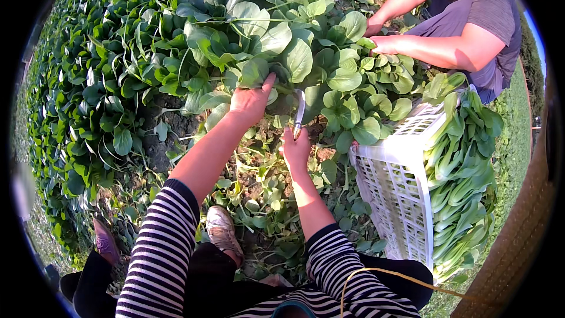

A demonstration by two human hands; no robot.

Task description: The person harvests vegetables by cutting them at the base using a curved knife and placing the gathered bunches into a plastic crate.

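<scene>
My left hand (251, 102) reaches into a clump of bok choy (254, 72), its thumb raised along a broad leaf. Leaves hide its other fingers, so whether it grips a plant cannot be told. To the right and slightly nearer me, my right hand (296, 149) is wrapped around the handle of a small knife (300, 107). The curved metal blade points away from me, close to the leaves at the plants' base. A gap separates the two hands. Below them lie trampled leaves and stems (260, 172) on the soil.
A white plastic crate (393, 185) packed with bok choy (463, 185) stands at my right. Beyond it another person (472, 31) crouches, both hands among the plants. Dense growing greens (88, 97) spread to the left. A shoe (106, 240) of someone else shows lower left.
</scene>
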